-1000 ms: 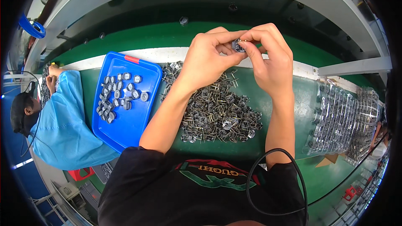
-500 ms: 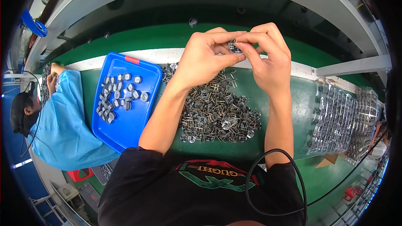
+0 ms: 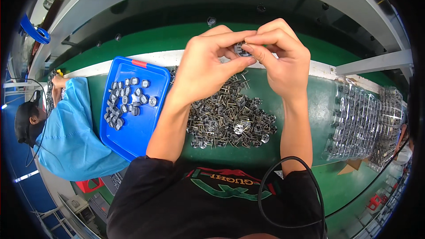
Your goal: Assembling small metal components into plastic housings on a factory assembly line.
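L hand [image 3: 203,59]: thumb & index finger closed in a pinch on a small round grey plastic housing w/ dark interior and bright metal bits [image 3: 240,50]; other fingers curled behind. R hand [image 3: 285,59]: thumb & index fingertips nearly together at R side of housing, touching it; can't tell if a smaller pc. sits btwn them. Housing pos.: btwn both hands, raised off bench, in line w/ the long white ledge [image 3: 170,57] at bench's far side.

Below hands, btwn forearms: loose pile of small black & clear parts w/ thin brass-coloured metal pins [image 3: 232,117], lying on flat green worktop [image 3: 316,99].

L of L forearm: rectangular blue plastic tray w/ raised rim [image 3: 128,137], set at an angle, red label [image 3: 139,63] on far edge. Inside, mostly toward far/L part: cluster of short round grey plastic caps [image 3: 125,96], some touching.

R of R forearm, well apart: rows of clear plastic packs w/ dark contents [image 3: 356,121].

Far L: co-worker in light-blue top & dark cap [image 3: 73,135].
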Demonstrator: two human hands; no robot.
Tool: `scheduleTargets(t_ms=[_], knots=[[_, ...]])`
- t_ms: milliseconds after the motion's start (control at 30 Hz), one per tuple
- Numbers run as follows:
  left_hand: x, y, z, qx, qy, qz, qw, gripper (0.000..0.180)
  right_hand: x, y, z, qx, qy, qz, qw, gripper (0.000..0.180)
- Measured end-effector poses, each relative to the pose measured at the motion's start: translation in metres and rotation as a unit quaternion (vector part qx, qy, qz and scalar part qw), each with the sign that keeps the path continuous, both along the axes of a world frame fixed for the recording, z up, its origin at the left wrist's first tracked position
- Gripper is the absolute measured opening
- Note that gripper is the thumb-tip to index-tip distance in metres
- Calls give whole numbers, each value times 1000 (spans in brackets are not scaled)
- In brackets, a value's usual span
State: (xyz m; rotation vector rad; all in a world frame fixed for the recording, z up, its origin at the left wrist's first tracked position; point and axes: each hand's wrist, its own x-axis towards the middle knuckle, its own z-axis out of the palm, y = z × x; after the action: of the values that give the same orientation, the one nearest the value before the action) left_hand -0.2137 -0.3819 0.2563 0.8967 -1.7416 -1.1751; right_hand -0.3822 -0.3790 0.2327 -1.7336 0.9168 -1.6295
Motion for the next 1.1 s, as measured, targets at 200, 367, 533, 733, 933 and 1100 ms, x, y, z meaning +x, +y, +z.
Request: scheduleTargets(t_ms=[200,367,533,733,933,1100], knots=[[10,3,6,65,93,-36,993,32,3,14,22,178,-82,58,979,18],[11,-4,-4,117,184,-87,972,29,-9,9,11,152,-132,186,962,16],[10,-12,-9,106,92,-15,990,28,-11,-1,-6,209,-150,203,945,21],[11,-74,-52,124,-20,47,991,28,-14,-23,-51,207,74,38,975,32],[49,-190,-105,24,-269,216,938,26,-38,-20,-62,211,402,153,878,35],[64,-238,-155,38,-250,222,942,37,-25,-22,-71,193,421,163,871,36]])
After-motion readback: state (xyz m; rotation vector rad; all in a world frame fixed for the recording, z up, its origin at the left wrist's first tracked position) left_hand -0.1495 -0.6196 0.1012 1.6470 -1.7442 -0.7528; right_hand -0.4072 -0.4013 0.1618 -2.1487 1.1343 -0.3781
